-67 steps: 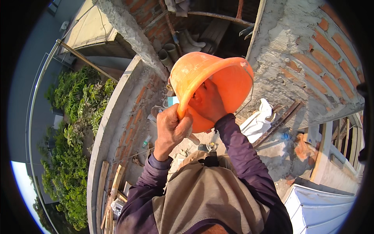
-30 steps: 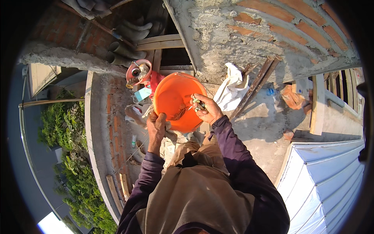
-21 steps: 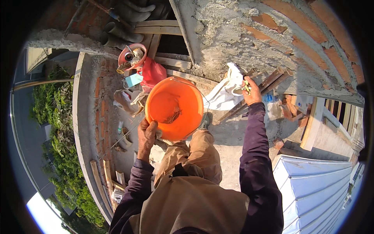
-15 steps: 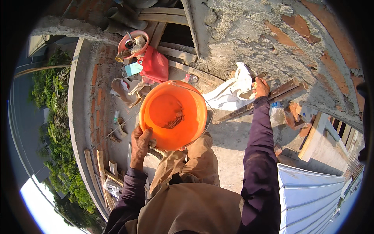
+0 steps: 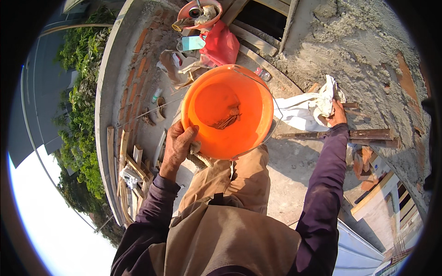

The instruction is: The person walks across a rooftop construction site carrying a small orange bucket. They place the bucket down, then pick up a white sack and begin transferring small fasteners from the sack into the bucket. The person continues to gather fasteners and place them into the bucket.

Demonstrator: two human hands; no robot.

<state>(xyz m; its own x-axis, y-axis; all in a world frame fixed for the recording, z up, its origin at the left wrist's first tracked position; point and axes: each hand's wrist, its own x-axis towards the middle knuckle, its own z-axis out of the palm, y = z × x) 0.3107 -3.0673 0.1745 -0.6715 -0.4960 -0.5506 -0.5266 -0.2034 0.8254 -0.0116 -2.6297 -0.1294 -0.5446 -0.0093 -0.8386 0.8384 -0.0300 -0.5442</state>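
My left hand (image 5: 180,143) grips the left rim of an orange bucket (image 5: 260,108), thumb over the edge, and holds it tilted in front of my legs. Inside lies a small heap of thin, rust-brown pieces that look like nails (image 5: 226,120). The bucket's wire handle (image 5: 277,120) hangs down on the right side. Out to the right, my right hand (image 5: 337,114) closes on the bunched end of a white cloth or sack (image 5: 299,106), its fingertips partly hidden in the folds.
Rusty metal bars (image 5: 368,134) lie beside the right forearm. A rough mortared wall (image 5: 363,55) rises at the far right. Farther off are a red bag (image 5: 221,43) and a pink basin (image 5: 216,16) with tools. Wood offcuts (image 5: 133,170) lie by the low wall at left.
The view has shifted, and the bucket sits higher and farther right in it. My right hand has moved on the white cloth, whose end is now bunched up at the fingers.
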